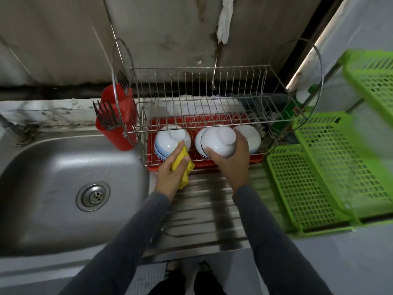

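Note:
A two-tier wire dish rack (pixel 204 90) stands on a red drip tray (pixel 257 160) behind the sink's ribbed drainboard. On its lower tier lie upturned white bowls: a stack at the left (pixel 170 139), one in the middle (pixel 219 141) and another at the right (pixel 249 137). My right hand (pixel 231 160) grips the middle bowl, thumb on its near rim and fingers over its far side. My left hand (pixel 172 169) holds a crumpled yellow cloth (pixel 182 165) just in front of the left stack, with the fingertips close to it.
A steel sink basin (pixel 63 184) with a round drain (pixel 93 195) lies to the left. A red cutlery holder (pixel 116 124) with dark forks hangs on the rack's left end. Green plastic baskets (pixel 331 171) stand at the right. A white rag (pixel 225 18) hangs on the wall.

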Available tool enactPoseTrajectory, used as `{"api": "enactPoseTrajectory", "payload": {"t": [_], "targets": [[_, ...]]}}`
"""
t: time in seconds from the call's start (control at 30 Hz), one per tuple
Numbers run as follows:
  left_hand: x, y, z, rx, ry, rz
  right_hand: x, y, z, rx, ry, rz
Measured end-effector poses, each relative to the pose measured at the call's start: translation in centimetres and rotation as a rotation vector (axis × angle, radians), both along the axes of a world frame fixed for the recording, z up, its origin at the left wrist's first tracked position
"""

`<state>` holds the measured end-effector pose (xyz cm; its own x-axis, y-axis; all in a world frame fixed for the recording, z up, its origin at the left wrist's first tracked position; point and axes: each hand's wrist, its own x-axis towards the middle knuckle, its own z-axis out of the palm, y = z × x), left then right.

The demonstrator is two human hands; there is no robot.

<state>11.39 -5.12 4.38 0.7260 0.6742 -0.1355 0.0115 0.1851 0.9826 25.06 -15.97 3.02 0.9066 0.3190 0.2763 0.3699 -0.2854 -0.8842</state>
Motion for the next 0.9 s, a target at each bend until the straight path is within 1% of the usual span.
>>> {"api": "enactPoseTrajectory", "payload": {"t": [0.27, 0.4, 0.5, 0.57, 0.63, 0.7, 0.8, 0.9], "targets": [[0.9, -0.5, 0.1, 0.027, 0.037, 0.078, 3.2, 3.3, -2.1, -0.196, -0.010, 0.088], [1.1, -1.0, -0.4, 0.055, 0.030, 0.121, 3.6, 2.8, -2.1, -0.213, 0.007, 0.138], [1.3, -1.5, -0.6, 0.072, 0.032, 0.149, 3.5, 1.7, -1.7, -0.179, -0.012, 0.165], [1.3, -1.8, -0.7, 0.082, 0.046, 0.172, 2.8, 0.8, -1.3, -0.189, -0.060, 0.155], [1.2, -2.1, -0.8, 0.082, 0.042, 0.195, 1.9, 0.1, -1.0, -0.212, -0.146, 0.131], [1.0, -2.6, -0.7, 0.078, 0.028, 0.215, 0.8, -0.4, -0.7, -0.222, -0.211, 0.157], [0.3, -3.2, -1.3, 0.076, 0.033, 0.285, -0.6, -0.8, -0.7, -0.243, -0.286, 0.251], [-1.3, -3.7, -2.1, 0.060, 0.029, 0.364, -1.9, -0.6, -0.5, -0.293, -0.331, 0.419]]}}
